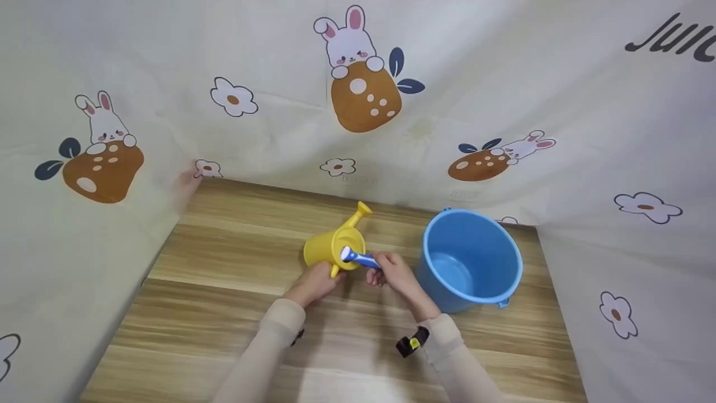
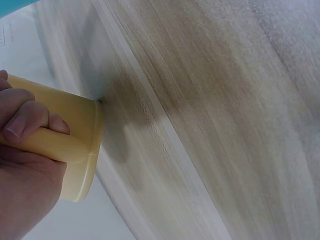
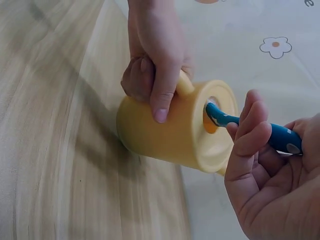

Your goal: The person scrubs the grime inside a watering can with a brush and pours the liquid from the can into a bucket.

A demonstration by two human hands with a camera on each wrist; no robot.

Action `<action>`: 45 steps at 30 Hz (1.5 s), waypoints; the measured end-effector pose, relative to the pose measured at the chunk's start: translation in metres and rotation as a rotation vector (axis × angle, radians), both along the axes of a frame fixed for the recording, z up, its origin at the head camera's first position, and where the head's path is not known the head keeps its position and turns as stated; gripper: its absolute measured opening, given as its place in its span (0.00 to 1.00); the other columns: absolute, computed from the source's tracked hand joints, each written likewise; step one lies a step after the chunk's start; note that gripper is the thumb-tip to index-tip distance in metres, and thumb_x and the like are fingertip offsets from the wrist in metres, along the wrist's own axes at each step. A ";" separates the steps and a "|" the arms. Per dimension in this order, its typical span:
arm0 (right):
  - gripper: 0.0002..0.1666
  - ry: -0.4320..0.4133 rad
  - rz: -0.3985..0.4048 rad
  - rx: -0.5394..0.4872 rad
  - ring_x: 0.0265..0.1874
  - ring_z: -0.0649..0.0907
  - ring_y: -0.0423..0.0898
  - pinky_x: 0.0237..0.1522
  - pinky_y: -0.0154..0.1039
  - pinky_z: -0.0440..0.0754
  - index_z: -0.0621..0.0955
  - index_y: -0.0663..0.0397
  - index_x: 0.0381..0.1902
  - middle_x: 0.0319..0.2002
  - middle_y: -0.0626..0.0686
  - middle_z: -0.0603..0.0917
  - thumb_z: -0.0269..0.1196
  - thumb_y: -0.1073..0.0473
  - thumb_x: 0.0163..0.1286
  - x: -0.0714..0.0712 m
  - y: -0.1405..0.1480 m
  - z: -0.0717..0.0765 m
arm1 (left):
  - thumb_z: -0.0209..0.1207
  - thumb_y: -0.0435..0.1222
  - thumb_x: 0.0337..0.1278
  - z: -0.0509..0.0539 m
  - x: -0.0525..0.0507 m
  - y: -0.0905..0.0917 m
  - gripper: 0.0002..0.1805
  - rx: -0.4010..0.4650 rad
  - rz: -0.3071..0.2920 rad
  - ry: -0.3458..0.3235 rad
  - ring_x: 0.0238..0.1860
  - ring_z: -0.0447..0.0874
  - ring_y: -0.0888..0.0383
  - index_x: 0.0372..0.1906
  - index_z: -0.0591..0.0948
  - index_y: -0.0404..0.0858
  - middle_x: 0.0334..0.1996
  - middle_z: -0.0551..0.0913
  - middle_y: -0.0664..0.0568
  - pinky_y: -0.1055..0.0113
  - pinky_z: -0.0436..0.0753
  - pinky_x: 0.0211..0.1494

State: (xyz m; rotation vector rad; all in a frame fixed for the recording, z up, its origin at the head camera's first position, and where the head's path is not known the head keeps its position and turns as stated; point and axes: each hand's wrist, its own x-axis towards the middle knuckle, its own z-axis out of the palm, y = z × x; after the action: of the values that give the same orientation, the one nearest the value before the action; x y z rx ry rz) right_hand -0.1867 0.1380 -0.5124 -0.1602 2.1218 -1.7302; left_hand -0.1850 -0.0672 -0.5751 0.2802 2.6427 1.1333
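A yellow watering can [image 1: 321, 249] is tilted, its opening turned towards me and its spout [image 1: 358, 212] pointing away. My left hand [image 1: 316, 282] grips its handle; the left wrist view shows the fingers curled round the handle [image 2: 50, 144]. My right hand [image 1: 396, 274] holds a blue toothbrush [image 1: 366, 261] by its handle. In the right wrist view the white head of the toothbrush [image 3: 220, 116] is at the can's round opening, and the bristles are partly hidden by the rim. My right fingers [image 3: 252, 132] are curled round the handle.
A large blue bucket [image 1: 430, 280] stands on the wood-grain surface [image 1: 224, 252] to the right of my right hand. Pale cloth walls [image 1: 268, 140] printed with rabbits and flowers rise at the back and both sides. Black straps [image 1: 413, 342] sit at my wrists.
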 end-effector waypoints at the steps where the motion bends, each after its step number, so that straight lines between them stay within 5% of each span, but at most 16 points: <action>1: 0.24 -0.004 0.003 -0.009 0.15 0.75 0.35 0.21 0.29 0.74 0.78 0.77 0.44 0.15 0.44 0.79 0.42 0.59 0.78 0.000 0.000 0.000 | 0.57 0.42 0.68 0.000 0.000 0.000 0.15 -0.001 0.001 -0.003 0.20 0.66 0.60 0.23 0.72 0.44 0.18 0.66 0.58 0.67 0.68 0.26; 11: 0.24 -0.069 0.002 -0.036 0.17 0.77 0.35 0.23 0.28 0.74 0.76 0.74 0.41 0.17 0.44 0.79 0.41 0.58 0.81 -0.004 -0.016 -0.014 | 0.57 0.40 0.67 0.000 0.001 0.001 0.14 0.004 0.001 -0.020 0.23 0.69 0.59 0.24 0.73 0.43 0.20 0.69 0.57 0.65 0.70 0.30; 16: 0.20 -0.033 -0.043 0.009 0.16 0.76 0.37 0.22 0.30 0.74 0.73 0.68 0.41 0.16 0.46 0.78 0.42 0.56 0.81 -0.006 -0.022 -0.017 | 0.57 0.40 0.67 0.001 0.001 0.000 0.13 0.014 0.014 -0.013 0.23 0.69 0.59 0.25 0.75 0.41 0.20 0.69 0.57 0.65 0.70 0.30; 22: 0.14 0.196 -0.075 0.110 0.16 0.70 0.38 0.20 0.31 0.69 0.73 0.61 0.47 0.23 0.47 0.73 0.51 0.54 0.79 -0.007 -0.022 -0.024 | 0.57 0.40 0.68 0.000 -0.001 -0.001 0.11 0.032 0.010 -0.041 0.22 0.69 0.60 0.32 0.79 0.38 0.20 0.70 0.57 0.66 0.71 0.29; 28: 0.13 0.330 -0.043 0.041 0.24 0.79 0.40 0.25 0.33 0.78 0.82 0.63 0.45 0.34 0.56 0.83 0.66 0.59 0.68 -0.007 -0.018 -0.027 | 0.57 0.40 0.67 -0.001 -0.001 0.000 0.12 0.009 0.012 0.006 0.24 0.68 0.59 0.27 0.76 0.40 0.20 0.68 0.57 0.65 0.70 0.31; 32: 0.14 0.543 -0.008 0.204 0.38 0.85 0.46 0.37 0.34 0.83 0.84 0.57 0.47 0.45 0.58 0.87 0.69 0.60 0.64 -0.007 -0.016 -0.023 | 0.58 0.40 0.67 -0.001 -0.002 0.000 0.11 0.014 0.013 0.022 0.25 0.68 0.58 0.27 0.76 0.41 0.21 0.68 0.57 0.64 0.71 0.32; 37: 0.12 0.873 0.048 0.429 0.44 0.85 0.46 0.45 0.38 0.85 0.86 0.50 0.47 0.44 0.51 0.85 0.69 0.58 0.65 -0.010 -0.016 -0.023 | 0.58 0.39 0.67 -0.001 -0.002 0.000 0.10 0.018 0.010 0.009 0.24 0.68 0.59 0.29 0.77 0.41 0.21 0.69 0.57 0.64 0.71 0.32; 40: 0.16 1.025 0.120 0.475 0.45 0.85 0.44 0.48 0.38 0.84 0.86 0.48 0.50 0.45 0.49 0.84 0.70 0.59 0.64 -0.012 -0.016 -0.025 | 0.57 0.40 0.67 -0.001 -0.001 0.000 0.08 0.016 0.011 0.004 0.26 0.70 0.59 0.33 0.79 0.40 0.22 0.70 0.57 0.63 0.72 0.34; 45: 0.18 1.157 0.169 0.504 0.42 0.85 0.42 0.46 0.36 0.84 0.85 0.46 0.52 0.43 0.48 0.84 0.70 0.60 0.63 -0.015 -0.018 -0.032 | 0.57 0.39 0.68 0.001 0.000 0.000 0.08 -0.002 0.007 -0.010 0.26 0.70 0.58 0.36 0.80 0.38 0.22 0.71 0.56 0.62 0.73 0.34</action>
State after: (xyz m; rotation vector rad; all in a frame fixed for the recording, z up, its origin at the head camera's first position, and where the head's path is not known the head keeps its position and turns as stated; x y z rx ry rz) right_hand -0.2022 0.1202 -0.5448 -1.4100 3.0741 -0.9759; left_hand -0.1851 -0.0668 -0.5742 0.2653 2.6382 1.1311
